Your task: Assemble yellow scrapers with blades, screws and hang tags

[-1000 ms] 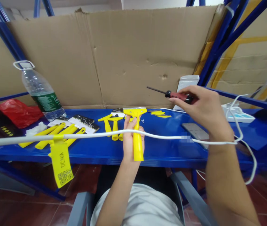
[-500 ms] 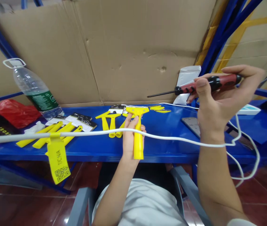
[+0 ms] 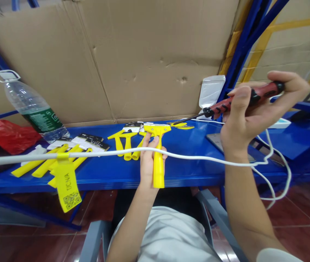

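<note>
Yellow scraper (image 3: 158, 162), near the view's centre: head toward twelve o'clock, handle toward six, closely gripped by the left hand (image 3: 146, 166). At two o'clock from it, a screwdriver (image 3: 222, 106) is held between thumb and fingers of the right hand (image 3: 255, 125). Its tip is directed between eight and nine o'clock, just beside the scraper's head; contact cannot be determined.

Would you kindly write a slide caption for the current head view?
At a blue table, the left hand holds a yellow scraper while the right hand points a red screwdriver towards its head.
</note>
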Motion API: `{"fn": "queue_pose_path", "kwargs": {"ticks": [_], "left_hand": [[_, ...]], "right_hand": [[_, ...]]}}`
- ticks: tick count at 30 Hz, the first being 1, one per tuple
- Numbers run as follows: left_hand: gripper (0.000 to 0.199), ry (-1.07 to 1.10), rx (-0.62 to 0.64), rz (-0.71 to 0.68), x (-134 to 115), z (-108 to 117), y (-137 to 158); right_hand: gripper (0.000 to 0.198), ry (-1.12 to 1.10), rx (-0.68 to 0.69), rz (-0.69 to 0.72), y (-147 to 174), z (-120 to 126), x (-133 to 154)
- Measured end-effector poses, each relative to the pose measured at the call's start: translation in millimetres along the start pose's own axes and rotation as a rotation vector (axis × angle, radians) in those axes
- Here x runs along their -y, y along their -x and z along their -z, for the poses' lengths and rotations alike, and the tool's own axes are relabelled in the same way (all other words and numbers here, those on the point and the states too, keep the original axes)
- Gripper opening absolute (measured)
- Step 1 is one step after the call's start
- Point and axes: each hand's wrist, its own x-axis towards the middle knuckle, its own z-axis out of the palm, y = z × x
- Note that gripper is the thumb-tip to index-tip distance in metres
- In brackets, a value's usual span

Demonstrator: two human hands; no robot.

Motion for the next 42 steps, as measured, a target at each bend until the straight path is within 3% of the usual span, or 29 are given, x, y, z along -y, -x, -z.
{"fn": "queue_pose_path", "kwargs": {"ticks": [6,14,19,23,37,42], "left_hand": [[0.037,-0.002,0.006,0.007,-1,0,1],[0.041,-0.012,0.032,0.020,0,4,-1],[0.042,-0.010,0.035,0.008,2,5,-2],[0.042,-0.023,0.030,0.005,3,5,-2],[0.056,-0.095,0.079,0.010,6,15,-5],[0.055,-0.086,0.063,0.003,5,13,-4]], "right_hand": [[0.048,0.055,0.056,-0.015,3,-3,7],[0.050,-0.166,0.068,0.017,6,-11,1],[0.046,-0.255,0.108,-0.076,6,-11,4],[0.042,-0.268,0.130,-0.056,6,-9,8],[0.045,-0.256,0.067,-0.051,3,-10,10],[0.053,-0.259,0.191,-0.031,2,-4,9]]}}
